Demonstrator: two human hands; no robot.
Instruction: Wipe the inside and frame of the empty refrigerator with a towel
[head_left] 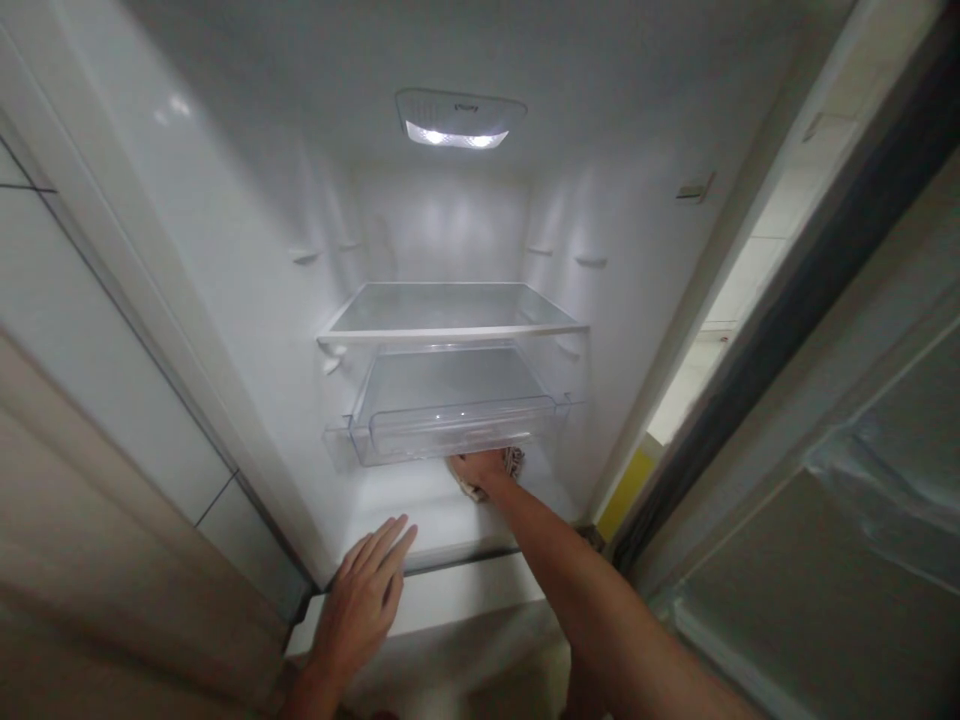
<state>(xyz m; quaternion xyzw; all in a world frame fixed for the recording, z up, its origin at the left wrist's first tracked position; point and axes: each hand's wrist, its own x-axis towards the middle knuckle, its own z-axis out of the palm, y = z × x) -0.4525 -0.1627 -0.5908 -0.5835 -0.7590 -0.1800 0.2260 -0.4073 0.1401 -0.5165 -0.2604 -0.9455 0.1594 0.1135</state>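
While the right hand reaches deep into the open fridge, just under the clear drawer, it closes on a cloth and presses it onto the white floor of the compartment — a grip that seems meant to keep the cloth flat against the surface. Only a small patch of the cloth shows, to the right of the knuckles and below the drawer's front lip; it looks brownish and patterned, bunched rather than folded, and the rest is hidden by the hand. The left hand lies flat and empty, fingers spread wide, on the front ledge well below and in front of the drawer — probably bracing the body as the other arm stretches in. The drawer itself is transparent and holds nothing that can be seen; directly above it sits a glass shelf, and higher up the ceiling lamp glows.
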